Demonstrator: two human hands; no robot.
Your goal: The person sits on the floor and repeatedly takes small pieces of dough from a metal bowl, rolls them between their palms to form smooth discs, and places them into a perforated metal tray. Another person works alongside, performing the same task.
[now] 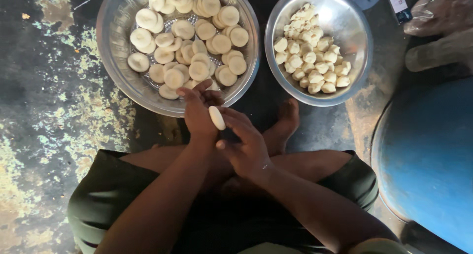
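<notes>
A soft dough disc (217,118) (easily dented) is pinched at its edges between both hands, bowls at twelve o'clock.

A blue drum (433,155) stands right of 2 steel bowls (113,42) (354,32) on the worn floor (44,111).

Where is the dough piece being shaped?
In the head view, the dough piece sits centre frame between both hands, just below the left bowl.
</notes>
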